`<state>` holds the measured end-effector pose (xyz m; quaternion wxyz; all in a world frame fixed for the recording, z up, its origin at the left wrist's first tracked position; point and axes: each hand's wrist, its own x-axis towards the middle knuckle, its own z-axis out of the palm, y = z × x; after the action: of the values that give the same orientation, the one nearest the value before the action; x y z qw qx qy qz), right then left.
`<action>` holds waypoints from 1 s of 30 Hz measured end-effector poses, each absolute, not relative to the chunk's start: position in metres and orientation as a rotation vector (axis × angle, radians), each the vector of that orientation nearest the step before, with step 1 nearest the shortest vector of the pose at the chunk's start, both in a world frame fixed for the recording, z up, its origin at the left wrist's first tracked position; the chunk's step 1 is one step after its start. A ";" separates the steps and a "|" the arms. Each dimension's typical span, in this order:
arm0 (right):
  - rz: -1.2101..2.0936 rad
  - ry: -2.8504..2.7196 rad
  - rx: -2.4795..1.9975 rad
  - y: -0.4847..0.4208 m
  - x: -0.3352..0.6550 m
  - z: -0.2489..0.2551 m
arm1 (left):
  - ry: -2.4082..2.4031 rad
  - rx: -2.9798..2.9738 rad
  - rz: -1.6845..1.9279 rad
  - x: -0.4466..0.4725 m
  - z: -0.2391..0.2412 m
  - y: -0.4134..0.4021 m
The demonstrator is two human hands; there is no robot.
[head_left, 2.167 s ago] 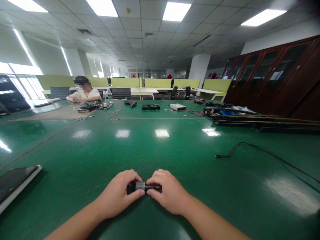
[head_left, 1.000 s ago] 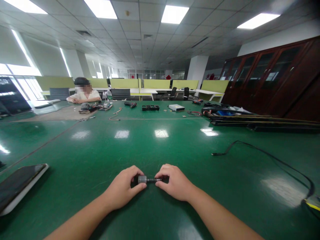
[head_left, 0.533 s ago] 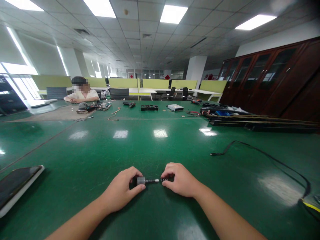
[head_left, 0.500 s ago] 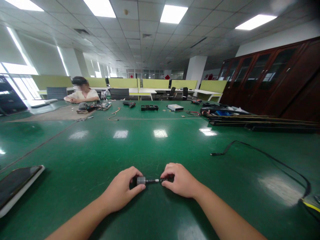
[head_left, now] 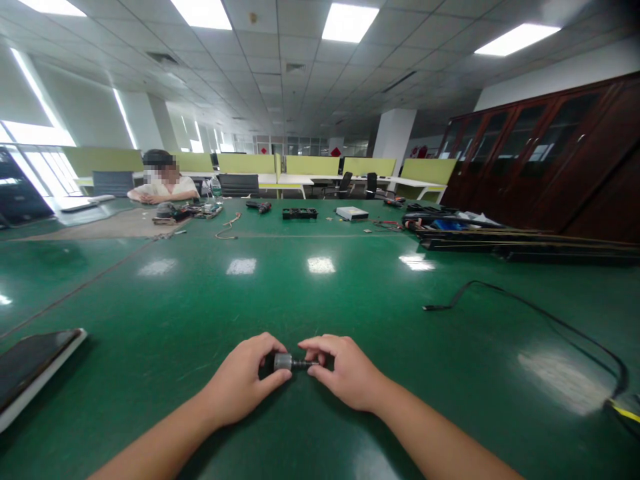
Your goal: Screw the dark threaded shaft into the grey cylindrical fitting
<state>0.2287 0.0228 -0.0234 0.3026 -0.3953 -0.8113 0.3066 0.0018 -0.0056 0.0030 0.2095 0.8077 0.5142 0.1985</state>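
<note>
Grasping a grey metal cylinder [head_left: 283, 361] firmly with the left hand [head_left: 243, 373], using thumb and fingers, low at the centre over the green table [head_left: 320, 300]. Curling the right hand [head_left: 347, 377] loosely around the free end of a thin dark shaft [head_left: 302, 364], pointing rightward from the cylinder, with thumb at the tip and forefinger lifted apart; cannot tell whether pinching anything there. Probably at the step of working at that shaft end while steadying the body; seemingly calls next for a firm left hold and right fingertips lined up with the shaft. Off to the left, a phone-like device [head_left: 35, 363], flat; to the right, a black cable [head_left: 480, 282]. Farther across, a cordless drill [head_left: 259, 207], a black slotted part [head_left: 300, 213] and a silver box [head_left: 352, 213]. Beyond, a seated person [head_left: 173, 190] and yellow-green partitions [head_left: 313, 165].
</note>
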 end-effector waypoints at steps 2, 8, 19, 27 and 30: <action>0.808 -2.163 -1.049 0.021 0.227 -0.023 | 1.428 2.249 0.551 0.001 0.002 -0.006; 0.719 -2.261 -0.986 0.019 0.229 -0.020 | 1.434 2.261 0.538 0.000 0.001 -0.005; 0.670 -2.308 -0.944 0.017 0.230 -0.017 | 1.425 2.269 0.520 0.000 0.002 -0.004; 0.748 -1.920 -0.932 0.022 0.239 0.003 | 1.420 2.254 0.520 -0.001 0.002 -0.003; 0.709 -1.596 -0.844 0.023 0.261 0.033 | 1.426 2.260 0.525 -0.001 0.002 -0.003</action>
<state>0.2610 0.0233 0.0333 0.5654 -0.3591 -0.6787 0.3013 -0.0006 -0.0030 0.0024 0.2075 0.8118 0.5122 0.1885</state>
